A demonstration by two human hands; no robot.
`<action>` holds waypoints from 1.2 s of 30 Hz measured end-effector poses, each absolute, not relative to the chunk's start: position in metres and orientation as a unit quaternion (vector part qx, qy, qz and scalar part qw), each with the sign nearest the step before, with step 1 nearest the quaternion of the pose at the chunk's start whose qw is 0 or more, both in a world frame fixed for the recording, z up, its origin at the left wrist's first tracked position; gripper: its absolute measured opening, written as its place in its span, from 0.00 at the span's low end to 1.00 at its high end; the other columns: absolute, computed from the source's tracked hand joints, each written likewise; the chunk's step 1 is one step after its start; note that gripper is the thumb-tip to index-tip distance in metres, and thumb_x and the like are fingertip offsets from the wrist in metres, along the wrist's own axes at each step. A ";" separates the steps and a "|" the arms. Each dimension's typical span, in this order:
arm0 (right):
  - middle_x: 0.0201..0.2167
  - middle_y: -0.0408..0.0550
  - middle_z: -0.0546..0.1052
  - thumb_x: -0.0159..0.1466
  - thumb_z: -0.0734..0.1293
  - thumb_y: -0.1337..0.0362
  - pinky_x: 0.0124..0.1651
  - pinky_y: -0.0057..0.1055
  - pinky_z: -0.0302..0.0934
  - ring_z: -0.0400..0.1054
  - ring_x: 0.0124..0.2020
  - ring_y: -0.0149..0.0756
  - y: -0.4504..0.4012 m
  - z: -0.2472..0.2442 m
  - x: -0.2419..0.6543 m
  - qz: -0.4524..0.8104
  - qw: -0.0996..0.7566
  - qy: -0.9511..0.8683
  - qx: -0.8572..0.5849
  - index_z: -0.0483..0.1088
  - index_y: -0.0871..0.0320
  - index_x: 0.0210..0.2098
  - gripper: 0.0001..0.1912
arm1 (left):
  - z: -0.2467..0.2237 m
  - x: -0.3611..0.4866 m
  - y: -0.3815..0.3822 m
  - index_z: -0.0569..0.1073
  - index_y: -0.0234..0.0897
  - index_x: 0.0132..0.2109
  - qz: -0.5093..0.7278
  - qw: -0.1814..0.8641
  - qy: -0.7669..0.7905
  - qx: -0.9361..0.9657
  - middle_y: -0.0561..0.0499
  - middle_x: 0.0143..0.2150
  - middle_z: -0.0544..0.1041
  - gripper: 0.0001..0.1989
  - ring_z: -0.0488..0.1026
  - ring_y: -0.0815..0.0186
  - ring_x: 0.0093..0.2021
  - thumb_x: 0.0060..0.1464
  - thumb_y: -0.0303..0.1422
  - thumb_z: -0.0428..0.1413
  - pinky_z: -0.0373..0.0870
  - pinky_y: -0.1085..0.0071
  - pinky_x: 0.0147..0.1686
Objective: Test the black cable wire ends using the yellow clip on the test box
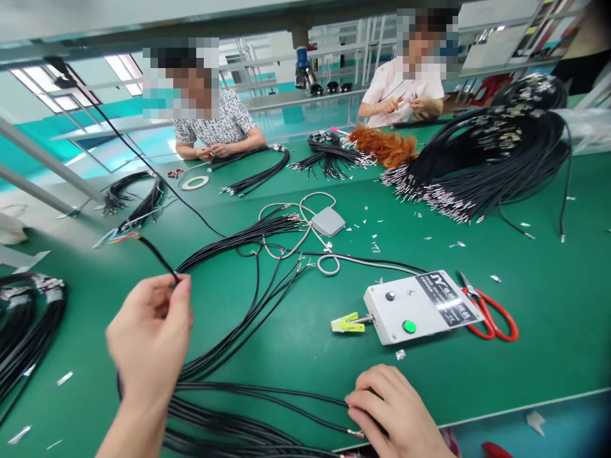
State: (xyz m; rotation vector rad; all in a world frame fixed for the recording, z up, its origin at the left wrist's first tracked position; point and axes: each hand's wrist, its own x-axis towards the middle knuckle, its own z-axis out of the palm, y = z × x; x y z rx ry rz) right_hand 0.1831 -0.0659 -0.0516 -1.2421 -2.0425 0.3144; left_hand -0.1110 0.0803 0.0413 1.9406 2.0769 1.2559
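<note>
My left hand (150, 337) pinches a black cable (160, 257) between thumb and fingers. The cable's tip points up and left, where thin coloured wires (125, 237) fan out of the jacket. At the lower right, my right hand (394, 410) has its fingers curled over the end of another black cable (286, 391); the part under the fingers is hidden. A second cable end with pinkish wires (356, 435) lies just below those fingertips. Between the hands, a bundle of black cables (233, 331) spreads across the green table (296, 356).
A white control box (401, 308) with a green button and a yellow clip (348, 323) stands beyond my right hand, beside red-handled scissors (491, 315). A grey pedal-like block (328, 221) lies farther back. Large cable piles (477, 152) and coiled cables (28, 318) flank the table. Two people sit opposite.
</note>
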 end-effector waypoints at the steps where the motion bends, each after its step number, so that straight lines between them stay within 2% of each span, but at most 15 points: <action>1: 0.29 0.46 0.75 0.66 0.61 0.71 0.32 0.32 0.62 0.67 0.30 0.36 -0.066 -0.051 0.183 0.124 0.356 -0.791 -0.482 0.71 0.56 0.35 0.08 | 0.037 -0.108 0.092 0.70 0.38 0.47 0.393 0.028 0.665 0.634 0.58 0.25 0.71 0.12 0.69 0.68 0.23 0.63 0.40 0.48 0.66 0.73 0.25; 4: 0.31 0.47 0.76 0.65 0.61 0.74 0.33 0.32 0.65 0.69 0.31 0.36 -0.066 -0.050 0.182 0.136 0.373 -0.778 -0.486 0.72 0.57 0.39 0.10 | 0.014 -0.085 0.099 0.70 0.35 0.48 0.327 0.085 0.627 0.702 0.57 0.25 0.72 0.14 0.73 0.63 0.25 0.57 0.37 0.55 0.70 0.69 0.28; 7: 0.33 0.47 0.78 0.66 0.62 0.73 0.37 0.31 0.68 0.72 0.34 0.36 -0.064 -0.048 0.177 0.208 0.434 -0.713 -0.510 0.73 0.55 0.41 0.10 | -0.006 -0.049 0.063 0.71 0.38 0.52 0.295 0.132 0.554 0.767 0.47 0.40 0.78 0.15 0.76 0.54 0.40 0.58 0.35 0.54 0.73 0.60 0.43; 9: 0.32 0.46 0.79 0.66 0.64 0.70 0.37 0.29 0.69 0.73 0.33 0.35 -0.062 -0.045 0.173 0.276 0.470 -0.641 -0.540 0.73 0.55 0.38 0.07 | -0.010 -0.028 0.030 0.72 0.43 0.51 0.234 0.222 0.438 0.839 0.46 0.46 0.79 0.13 0.75 0.54 0.47 0.59 0.33 0.54 0.72 0.60 0.48; 11: 0.31 0.45 0.79 0.65 0.66 0.66 0.36 0.27 0.69 0.74 0.31 0.34 -0.061 -0.042 0.171 0.329 0.492 -0.569 -0.570 0.73 0.55 0.36 0.03 | -0.009 -0.012 0.005 0.73 0.44 0.47 0.182 0.310 0.369 0.857 0.48 0.42 0.79 0.09 0.76 0.57 0.42 0.61 0.30 0.52 0.73 0.64 0.44; 14: 0.34 0.47 0.81 0.66 0.64 0.65 0.39 0.28 0.70 0.76 0.35 0.36 -0.064 -0.039 0.172 0.351 0.491 -0.540 -0.587 0.71 0.54 0.44 0.07 | -0.007 -0.002 -0.008 0.71 0.41 0.38 0.177 0.394 0.372 0.822 0.51 0.32 0.77 0.10 0.74 0.63 0.31 0.64 0.28 0.46 0.70 0.72 0.34; 16: 0.36 0.48 0.81 0.66 0.63 0.67 0.41 0.30 0.70 0.76 0.37 0.37 -0.068 -0.040 0.174 0.318 0.447 -0.617 -0.564 0.71 0.54 0.46 0.10 | -0.008 -0.002 -0.006 0.70 0.41 0.37 0.190 0.431 0.383 0.794 0.52 0.31 0.76 0.10 0.73 0.65 0.30 0.65 0.29 0.46 0.68 0.74 0.32; 18: 0.32 0.45 0.82 0.64 0.65 0.68 0.38 0.29 0.68 0.76 0.33 0.36 -0.072 -0.041 0.175 0.293 0.378 -0.724 -0.497 0.73 0.52 0.40 0.08 | -0.010 -0.004 -0.002 0.70 0.41 0.37 0.208 0.457 0.392 0.771 0.53 0.31 0.75 0.08 0.73 0.66 0.30 0.64 0.29 0.48 0.68 0.75 0.33; 20: 0.28 0.42 0.81 0.63 0.67 0.68 0.35 0.27 0.67 0.75 0.29 0.34 -0.074 -0.041 0.175 0.320 0.339 -0.759 -0.454 0.75 0.52 0.35 0.05 | -0.010 -0.006 -0.001 0.71 0.40 0.38 0.225 0.469 0.399 0.755 0.52 0.33 0.76 0.06 0.74 0.65 0.32 0.63 0.29 0.50 0.69 0.75 0.34; 24: 0.32 0.47 0.82 0.67 0.64 0.60 0.38 0.29 0.67 0.75 0.32 0.36 -0.066 -0.037 0.175 0.454 0.414 -0.562 -0.554 0.75 0.54 0.37 0.09 | -0.004 -0.006 -0.001 0.75 0.40 0.38 0.236 0.471 0.390 0.755 0.49 0.34 0.76 0.10 0.74 0.63 0.35 0.64 0.31 0.49 0.69 0.72 0.36; 28: 0.27 0.46 0.79 0.62 0.69 0.49 0.35 0.31 0.65 0.71 0.26 0.33 -0.054 -0.029 0.172 0.589 0.494 -0.360 -0.528 0.75 0.57 0.36 0.16 | 0.000 -0.005 -0.004 0.74 0.39 0.33 0.265 0.450 0.409 0.748 0.50 0.30 0.75 0.09 0.73 0.64 0.31 0.62 0.30 0.52 0.68 0.72 0.32; 32: 0.26 0.44 0.76 0.57 0.73 0.48 0.28 0.25 0.54 0.63 0.22 0.26 -0.046 -0.018 0.164 0.662 0.526 -0.272 -0.459 0.74 0.59 0.35 0.19 | -0.002 -0.003 -0.008 0.72 0.39 0.31 0.302 0.432 0.433 0.731 0.51 0.28 0.72 0.07 0.72 0.65 0.28 0.59 0.29 0.54 0.68 0.73 0.28; 36: 0.24 0.40 0.71 0.54 0.76 0.51 0.27 0.24 0.49 0.58 0.22 0.24 -0.044 -0.016 0.152 0.693 0.545 -0.198 -0.428 0.72 0.59 0.33 0.19 | -0.003 -0.001 -0.009 0.72 0.38 0.30 0.301 0.490 0.450 0.684 0.52 0.28 0.70 0.08 0.70 0.67 0.26 0.58 0.31 0.55 0.68 0.74 0.25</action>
